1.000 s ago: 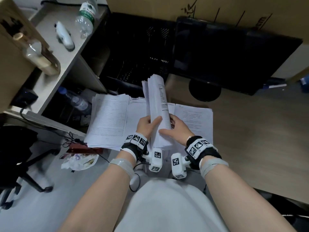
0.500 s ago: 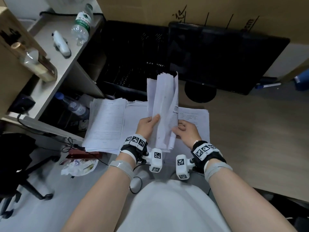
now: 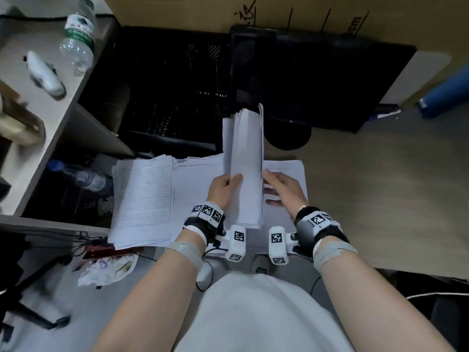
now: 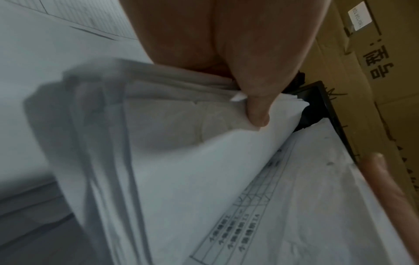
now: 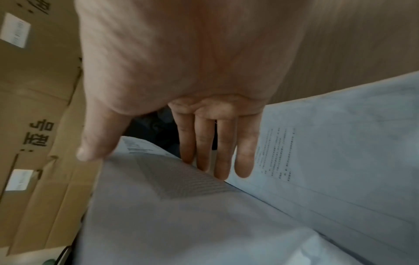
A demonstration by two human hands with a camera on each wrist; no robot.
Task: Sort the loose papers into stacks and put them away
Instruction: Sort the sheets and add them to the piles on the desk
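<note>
Step in hand: squaring a bundle of sheets on edge, judged from the upright hold over the desk.
Bundle: the held sheaf (image 3: 247,163) stands upright on its lower edge, above the flat papers on the desk (image 3: 375,199); its top edges are uneven, with one sheet standing proud at the right.
Left hand: the left hand (image 3: 223,186) grips the sheaf's left side, thumb across the near face; the left wrist view shows the thumb pressing the sheets against the fingers behind.
Right hand: the right hand (image 3: 281,189) lies flat-fingered and relaxed just beside the sheaf's right face; the right wrist view shows straight fingers (image 5: 224,150) at the paper, holding nothing.
Other papers: a lined stack (image 3: 143,199) lies at the left, hanging over the desk edge; a second spread of sheets (image 3: 284,168) lies under and behind the hands.
Advice, alignment: loosen the left grip slightly while tapping the lower edge, so that the proud sheets can drop level; a hard pinch would likely lock the misalignment in.
Advice, right hand: bring the flat palm against the right face to keep the sheets from fanning.
Risk: the sheaf is thick and soft; a tilt could let the outer sheets slide off onto the spread below and mix the sorts.
Surroundings: a monitor (image 3: 317,80) stands close behind; keep the top edge clear of it.
</note>
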